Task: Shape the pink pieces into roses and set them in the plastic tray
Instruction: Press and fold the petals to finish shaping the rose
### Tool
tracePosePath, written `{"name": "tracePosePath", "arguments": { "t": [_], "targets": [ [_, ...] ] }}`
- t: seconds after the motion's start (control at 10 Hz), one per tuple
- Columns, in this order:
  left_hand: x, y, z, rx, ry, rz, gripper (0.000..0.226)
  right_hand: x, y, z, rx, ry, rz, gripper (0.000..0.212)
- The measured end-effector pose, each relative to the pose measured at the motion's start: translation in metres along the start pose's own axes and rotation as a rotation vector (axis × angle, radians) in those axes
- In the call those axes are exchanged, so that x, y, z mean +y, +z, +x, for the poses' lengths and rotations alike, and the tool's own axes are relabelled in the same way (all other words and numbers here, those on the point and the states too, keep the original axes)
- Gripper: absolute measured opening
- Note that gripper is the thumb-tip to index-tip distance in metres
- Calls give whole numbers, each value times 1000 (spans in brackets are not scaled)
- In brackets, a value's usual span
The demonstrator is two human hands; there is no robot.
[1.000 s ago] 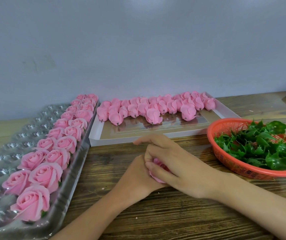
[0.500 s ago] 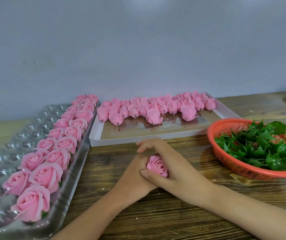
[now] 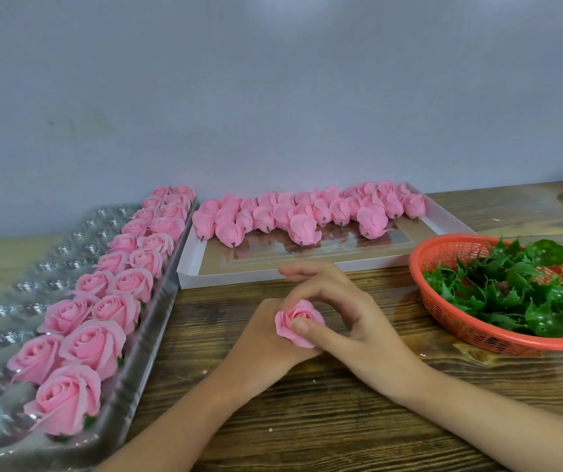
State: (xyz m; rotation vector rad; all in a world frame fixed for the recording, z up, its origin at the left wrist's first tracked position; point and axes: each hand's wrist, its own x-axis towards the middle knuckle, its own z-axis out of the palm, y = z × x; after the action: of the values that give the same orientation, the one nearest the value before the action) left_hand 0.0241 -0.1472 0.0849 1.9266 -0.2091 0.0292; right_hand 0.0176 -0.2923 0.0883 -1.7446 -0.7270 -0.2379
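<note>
A half-opened pink rose sits between both hands at the middle of the wooden table. My left hand holds it from below and behind, fingers hidden. My right hand pinches its petals, thumb on the front petal and forefinger over the top. A clear plastic tray lies at the left, with two rows of finished roses along its right side. Unshaped pink pieces lie in a row at the back of a white flat box.
An orange basket of green leaf pieces stands at the right, close to my right hand. A grey wall runs behind the table. Small pink crumbs lie on the wood near my wrists.
The rose was covered by my right hand, then came into view. Now its outer petals are spread wider, and my right fingers have lifted off it into a pinch.
</note>
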Motion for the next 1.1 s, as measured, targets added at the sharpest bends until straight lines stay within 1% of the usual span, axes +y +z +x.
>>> {"name": "tracePosePath", "arguments": {
  "t": [0.1,0.2,0.3,0.4,0.5,0.6,0.7,0.8,0.9,1.0,1.1],
  "targets": [
    [-10,3,12,-109,231,200,44,1,1,0,-50,28,7,6],
    [-14,4,16,-149,251,287,33,3,2,-1,-54,45,-25,10],
    [-16,-2,9,-130,150,130,48,4,5,-2,-50,41,-42,17],
    [-23,-6,5,-126,107,62,62,4,5,-3,-49,5,-59,27],
    [-26,-5,4,-183,113,44,66,3,4,-3,-58,-18,-40,26],
    [-19,-3,8,-216,177,133,48,3,5,-3,-67,-4,-10,12],
    [-4,0,11,-275,276,255,39,5,6,-4,-90,11,-27,7],
    [-4,-2,11,-253,317,267,56,8,7,-3,-102,53,-25,9],
    [-11,-1,10,-210,283,261,38,9,7,-3,-118,68,-26,12],
    [-14,-5,11,-161,196,225,38,9,7,-3,-124,74,-28,20],
    [-11,-9,9,-92,63,114,33,11,6,-3,-123,125,20,42]
  ]
}}
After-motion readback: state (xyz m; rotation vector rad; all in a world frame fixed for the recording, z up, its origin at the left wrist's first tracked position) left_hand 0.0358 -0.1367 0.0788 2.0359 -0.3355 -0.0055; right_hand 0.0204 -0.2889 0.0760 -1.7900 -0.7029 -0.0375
